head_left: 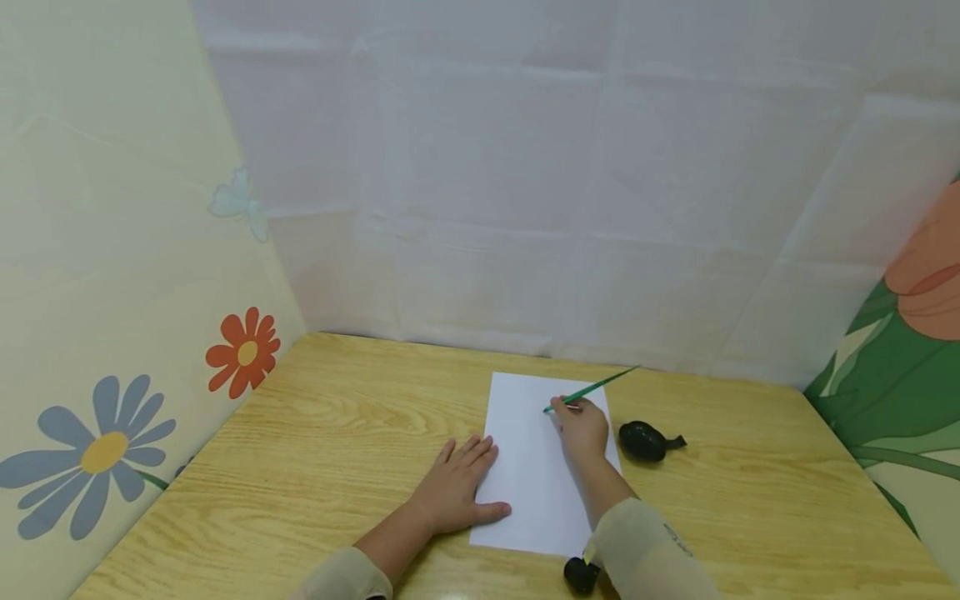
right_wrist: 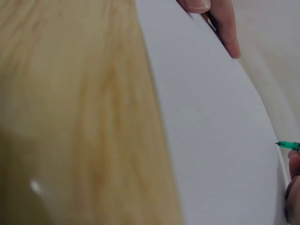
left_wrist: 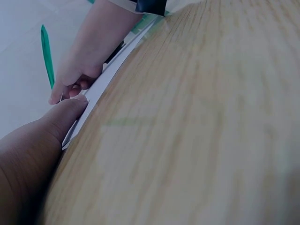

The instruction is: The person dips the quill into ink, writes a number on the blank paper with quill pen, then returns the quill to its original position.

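A white sheet of paper [head_left: 528, 475] lies on the wooden table. My left hand [head_left: 461, 487] rests with fingers spread over the sheet's left edge, its thumb reaching onto the paper. My right hand [head_left: 585, 429] pinches a slim green pen [head_left: 592, 389], whose long body tapers like a grass blade and slants up to the right. In the right wrist view, the dark point of the pen [right_wrist: 288, 145] is right at the paper's surface. The left wrist view shows my left thumb [left_wrist: 58, 117] in front of the right hand [left_wrist: 79, 70].
A glossy black oval object with a short stub [head_left: 642, 442] lies right of the paper. Another rounded black object [head_left: 581, 575] sits by the right sleeve [head_left: 648, 550], partly hidden. A pale cloth [head_left: 487, 192] hangs behind the table [head_left: 337, 400], with flower-printed panels at both sides.
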Motion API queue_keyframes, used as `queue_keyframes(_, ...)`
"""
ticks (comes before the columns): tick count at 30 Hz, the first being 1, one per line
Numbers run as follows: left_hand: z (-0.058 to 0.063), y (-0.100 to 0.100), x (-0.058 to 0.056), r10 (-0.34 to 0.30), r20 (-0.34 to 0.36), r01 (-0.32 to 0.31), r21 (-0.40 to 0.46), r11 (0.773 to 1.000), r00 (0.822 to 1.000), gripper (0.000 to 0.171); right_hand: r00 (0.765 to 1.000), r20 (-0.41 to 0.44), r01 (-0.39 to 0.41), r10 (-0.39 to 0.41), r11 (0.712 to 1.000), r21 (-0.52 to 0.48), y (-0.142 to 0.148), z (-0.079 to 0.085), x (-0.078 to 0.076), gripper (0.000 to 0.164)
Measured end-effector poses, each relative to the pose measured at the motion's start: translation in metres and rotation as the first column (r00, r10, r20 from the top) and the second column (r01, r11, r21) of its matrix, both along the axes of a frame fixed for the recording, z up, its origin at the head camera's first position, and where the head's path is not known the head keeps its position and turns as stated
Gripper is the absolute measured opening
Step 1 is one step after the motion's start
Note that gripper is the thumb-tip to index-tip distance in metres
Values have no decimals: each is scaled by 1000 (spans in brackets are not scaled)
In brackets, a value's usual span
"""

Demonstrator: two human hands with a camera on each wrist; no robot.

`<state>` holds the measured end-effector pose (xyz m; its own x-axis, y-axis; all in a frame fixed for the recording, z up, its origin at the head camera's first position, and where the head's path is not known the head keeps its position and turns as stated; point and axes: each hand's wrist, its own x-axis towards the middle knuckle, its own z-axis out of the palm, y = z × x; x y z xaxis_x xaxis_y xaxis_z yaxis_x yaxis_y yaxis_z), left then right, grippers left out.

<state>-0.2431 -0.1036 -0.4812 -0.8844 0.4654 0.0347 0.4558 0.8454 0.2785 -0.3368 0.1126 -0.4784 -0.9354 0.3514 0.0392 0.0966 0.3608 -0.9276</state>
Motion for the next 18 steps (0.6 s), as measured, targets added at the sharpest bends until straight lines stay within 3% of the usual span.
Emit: queue_keyframes(18,1,0,1,4,14,-4,15,1000,1000,93,999,-4,-37,38,999,12,-1,1,4,31)
